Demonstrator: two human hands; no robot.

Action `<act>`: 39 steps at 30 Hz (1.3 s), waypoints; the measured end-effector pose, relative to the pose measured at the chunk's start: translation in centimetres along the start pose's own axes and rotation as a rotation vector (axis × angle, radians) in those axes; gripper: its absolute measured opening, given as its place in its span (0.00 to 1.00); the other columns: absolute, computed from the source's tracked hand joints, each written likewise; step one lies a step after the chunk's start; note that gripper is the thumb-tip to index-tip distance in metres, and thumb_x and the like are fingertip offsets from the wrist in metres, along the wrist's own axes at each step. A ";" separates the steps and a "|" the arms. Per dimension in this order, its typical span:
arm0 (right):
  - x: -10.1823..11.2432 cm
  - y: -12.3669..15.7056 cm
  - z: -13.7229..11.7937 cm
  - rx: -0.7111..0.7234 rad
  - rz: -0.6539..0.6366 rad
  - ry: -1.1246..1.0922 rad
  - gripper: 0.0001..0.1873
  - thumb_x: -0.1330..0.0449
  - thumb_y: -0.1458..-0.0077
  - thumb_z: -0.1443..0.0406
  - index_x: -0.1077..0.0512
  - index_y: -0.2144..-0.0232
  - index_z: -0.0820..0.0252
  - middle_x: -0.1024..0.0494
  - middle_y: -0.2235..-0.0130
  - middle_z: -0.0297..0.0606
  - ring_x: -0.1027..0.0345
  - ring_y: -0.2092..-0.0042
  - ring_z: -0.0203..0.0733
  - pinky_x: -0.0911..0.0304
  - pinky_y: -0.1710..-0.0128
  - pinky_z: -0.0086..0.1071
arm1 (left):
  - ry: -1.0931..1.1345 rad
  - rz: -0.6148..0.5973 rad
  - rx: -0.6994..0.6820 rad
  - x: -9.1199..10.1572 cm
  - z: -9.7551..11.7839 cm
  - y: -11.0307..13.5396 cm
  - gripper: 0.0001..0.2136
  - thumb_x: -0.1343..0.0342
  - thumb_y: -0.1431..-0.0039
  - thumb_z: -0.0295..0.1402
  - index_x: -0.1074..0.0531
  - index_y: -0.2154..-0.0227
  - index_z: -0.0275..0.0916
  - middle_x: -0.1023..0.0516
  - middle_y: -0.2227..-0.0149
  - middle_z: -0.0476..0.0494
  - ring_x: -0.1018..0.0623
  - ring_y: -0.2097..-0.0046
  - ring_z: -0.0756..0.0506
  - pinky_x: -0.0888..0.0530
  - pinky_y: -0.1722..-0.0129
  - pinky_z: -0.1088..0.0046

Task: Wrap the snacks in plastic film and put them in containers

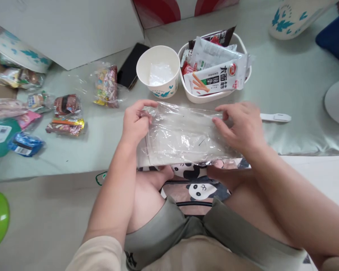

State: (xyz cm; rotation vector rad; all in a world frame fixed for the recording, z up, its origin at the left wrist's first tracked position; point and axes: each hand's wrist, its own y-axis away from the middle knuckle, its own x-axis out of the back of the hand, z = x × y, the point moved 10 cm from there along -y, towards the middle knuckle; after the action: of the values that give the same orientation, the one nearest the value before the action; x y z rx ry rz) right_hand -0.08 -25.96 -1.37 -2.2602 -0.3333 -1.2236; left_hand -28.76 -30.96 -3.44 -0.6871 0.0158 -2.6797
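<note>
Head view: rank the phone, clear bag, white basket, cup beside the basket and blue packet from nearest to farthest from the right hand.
From the right hand:
1. Clear bag: right at the hand.
2. Basket: beyond the bag.
3. Cup: left of the basket.
4. Phone: left of the cup.
5. Blue packet: far left.

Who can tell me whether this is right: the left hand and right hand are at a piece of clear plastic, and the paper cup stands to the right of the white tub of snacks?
Not quite: the head view shows the paper cup to the left of the white tub of snacks. The left hand and right hand are at the clear plastic, as stated.
</note>
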 end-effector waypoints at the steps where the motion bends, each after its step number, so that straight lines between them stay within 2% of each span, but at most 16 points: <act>1: 0.3 -0.1 -0.2 0.015 0.019 -0.029 0.12 0.44 0.35 0.58 0.22 0.62 0.55 0.21 0.69 0.41 0.25 0.61 0.50 0.32 0.56 0.46 | 0.027 0.017 0.011 0.2 -0.1 -0.1 0.23 0.53 0.60 0.17 0.20 0.64 0.43 0.23 0.73 0.52 0.33 0.78 0.52 0.37 0.78 0.74; 4: 2.0 -0.2 -0.2 0.015 0.136 -0.144 0.14 0.46 0.33 0.60 0.24 0.67 0.54 0.19 0.69 0.40 0.25 0.65 0.46 0.32 0.63 0.40 | 0.085 0.043 0.004 0.5 -0.1 -0.3 0.22 0.52 0.64 0.20 0.22 0.66 0.43 0.20 0.66 0.51 0.33 0.78 0.54 0.38 0.79 0.74; 6: 2.7 -0.1 0.7 -0.067 0.189 -0.222 0.13 0.46 0.33 0.59 0.24 0.66 0.53 0.21 0.71 0.38 0.26 0.69 0.44 0.32 0.66 0.39 | 0.086 0.035 -0.002 0.4 -0.1 -0.4 0.20 0.51 0.63 0.22 0.22 0.66 0.44 0.23 0.68 0.51 0.35 0.79 0.54 0.39 0.79 0.74; 10: 2.0 0.7 3.6 -0.338 0.160 -0.407 0.14 0.46 0.32 0.53 0.24 0.60 0.50 0.32 0.80 0.30 0.38 0.81 0.39 0.40 0.78 0.36 | 0.021 0.076 -0.011 0.9 -0.6 -0.6 0.17 0.49 0.59 0.23 0.25 0.65 0.45 0.28 0.73 0.51 0.34 0.77 0.51 0.39 0.77 0.73; 12: 1.4 1.1 4.3 -0.386 0.123 -0.512 0.17 0.48 0.32 0.49 0.24 0.56 0.50 0.36 0.81 0.28 0.44 0.83 0.37 0.47 0.83 0.34 | -0.027 0.135 -0.037 1.6 -0.6 -0.6 0.17 0.49 0.58 0.23 0.26 0.64 0.45 0.30 0.74 0.50 0.29 0.72 0.48 0.34 0.73 0.71; 15: 0.9 1.0 3.6 -0.273 0.025 -0.539 0.23 0.45 0.36 0.45 0.28 0.47 0.50 0.28 0.73 0.32 0.45 0.82 0.34 0.47 0.83 0.32 | -0.029 0.175 -0.057 2.3 -0.9 -0.6 0.17 0.49 0.56 0.21 0.27 0.64 0.45 0.32 0.75 0.51 0.27 0.69 0.47 0.31 0.69 0.70; 17: 0.8 1.0 2.5 -0.149 -0.024 -0.455 0.32 0.36 0.44 0.45 0.31 0.41 0.50 0.22 0.61 0.39 0.39 0.77 0.35 0.42 0.81 0.33 | 0.009 0.181 -0.053 2.6 -1.1 -0.7 0.18 0.49 0.56 0.20 0.27 0.64 0.45 0.32 0.75 0.52 0.28 0.70 0.48 0.33 0.70 0.70; 19: 0.7 1.0 1.5 -0.053 -0.053 -0.372 0.38 0.31 0.50 0.49 0.32 0.39 0.51 0.22 0.51 0.44 0.33 0.72 0.37 0.37 0.78 0.34 | 0.030 0.189 -0.047 2.9 -1.4 -0.7 0.18 0.49 0.56 0.20 0.27 0.64 0.45 0.33 0.76 0.52 0.29 0.71 0.49 0.36 0.73 0.71; 21: 0.7 1.0 0.9 -0.006 -0.061 -0.340 0.33 0.31 0.49 0.55 0.29 0.41 0.52 0.22 0.48 0.45 0.33 0.71 0.37 0.35 0.77 0.34 | 0.022 0.191 -0.035 3.2 -1.6 -0.8 0.17 0.48 0.56 0.19 0.27 0.64 0.45 0.33 0.77 0.53 0.30 0.71 0.50 0.38 0.75 0.72; 23: 1.1 0.8 0.7 -0.011 -0.024 -0.322 0.22 0.35 0.45 0.59 0.24 0.47 0.51 0.20 0.50 0.43 0.35 0.74 0.34 0.36 0.79 0.33 | 0.006 0.190 -0.016 3.3 -1.8 -0.9 0.18 0.47 0.58 0.19 0.28 0.63 0.45 0.32 0.76 0.52 0.31 0.72 0.50 0.40 0.76 0.72; 25: 1.9 0.7 0.6 -0.033 0.046 -0.276 0.11 0.39 0.40 0.61 0.21 0.56 0.51 0.18 0.54 0.42 0.31 0.73 0.37 0.32 0.75 0.36 | -0.011 0.181 0.001 3.3 -2.0 -0.9 0.20 0.48 0.59 0.19 0.28 0.63 0.46 0.31 0.76 0.52 0.32 0.73 0.50 0.41 0.77 0.72; 28: 2.7 0.6 0.7 -0.065 0.103 -0.191 0.12 0.45 0.36 0.62 0.21 0.65 0.50 0.16 0.62 0.40 0.23 0.65 0.46 0.28 0.65 0.42 | -0.053 0.158 -0.022 3.0 -1.7 -0.8 0.19 0.46 0.57 0.20 0.27 0.62 0.46 0.30 0.75 0.52 0.31 0.73 0.50 0.39 0.75 0.72; 30: 2.7 0.6 1.0 -0.097 0.105 -0.164 0.11 0.44 0.37 0.62 0.22 0.67 0.51 0.18 0.70 0.38 0.25 0.70 0.45 0.30 0.67 0.41 | -0.087 0.148 -0.043 2.9 -1.6 -0.8 0.17 0.45 0.54 0.20 0.27 0.62 0.47 0.30 0.74 0.52 0.29 0.71 0.49 0.37 0.74 0.72; 32: 2.2 0.7 1.5 -0.130 0.066 -0.160 0.07 0.39 0.41 0.60 0.22 0.66 0.52 0.22 0.75 0.34 0.32 0.77 0.40 0.32 0.71 0.39 | -0.105 0.151 -0.040 2.9 -1.8 -0.8 0.17 0.45 0.52 0.21 0.27 0.61 0.47 0.29 0.73 0.52 0.29 0.72 0.50 0.36 0.74 0.72; 35: 0.9 1.0 2.2 -0.180 -0.025 -0.176 0.11 0.33 0.47 0.59 0.22 0.60 0.51 0.20 0.73 0.32 0.35 0.80 0.38 0.33 0.72 0.39 | -0.100 0.158 -0.043 3.0 -1.9 -0.8 0.19 0.45 0.53 0.19 0.26 0.60 0.46 0.28 0.73 0.53 0.30 0.72 0.50 0.36 0.74 0.72; 39: 0.6 1.4 3.8 -0.329 -0.007 -0.190 0.07 0.38 0.42 0.61 0.23 0.60 0.49 0.19 0.69 0.33 0.30 0.77 0.40 0.32 0.71 0.39 | -0.115 0.171 -0.097 3.3 -1.5 -0.6 0.21 0.46 0.55 0.16 0.26 0.59 0.46 0.28 0.74 0.53 0.28 0.71 0.49 0.37 0.73 0.72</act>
State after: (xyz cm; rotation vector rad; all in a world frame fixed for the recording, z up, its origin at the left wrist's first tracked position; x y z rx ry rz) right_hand 3.56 -24.96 -2.98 -2.6683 -0.2226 -1.1369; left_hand -32.34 -31.68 -3.16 -0.8297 0.1674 -2.4859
